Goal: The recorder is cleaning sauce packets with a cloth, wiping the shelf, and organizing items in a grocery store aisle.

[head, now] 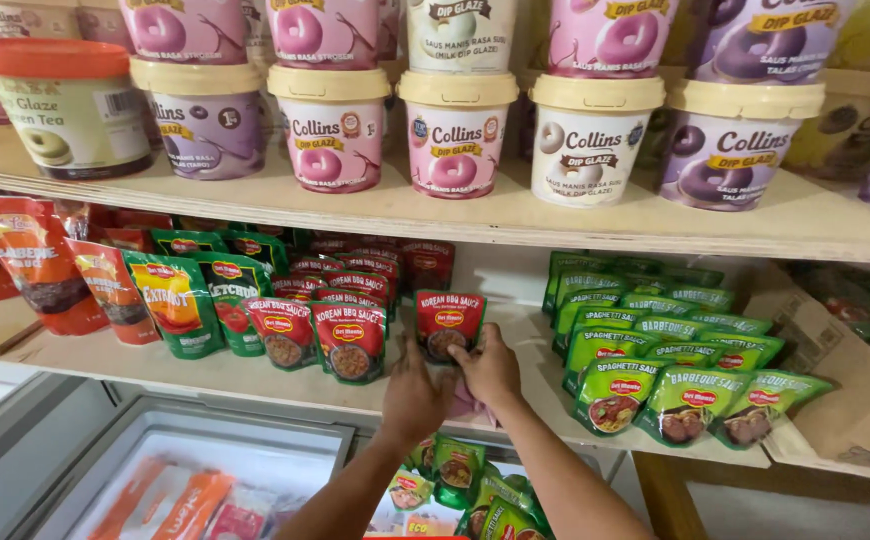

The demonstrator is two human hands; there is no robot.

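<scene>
A red stand-up sauce pouch (448,322) stands alone at the front of the middle wooden shelf (255,375). My right hand (490,370) grips its lower right corner, with the thumb up along its edge. My left hand (410,392) rests knuckles-up on the shelf just left of that pouch and beside another red pouch (350,340); its fingers are hidden. A bit of pink cloth (463,403) shows between and under my hands.
Rows of red pouches (355,275) stand left of my hands and green pouches (655,370) right. Lidded tubs (455,135) fill the shelf above. An open cardboard box (835,370) sits far right. A glass-topped chest freezer (205,480) and a bin of green pouches (475,490) lie below.
</scene>
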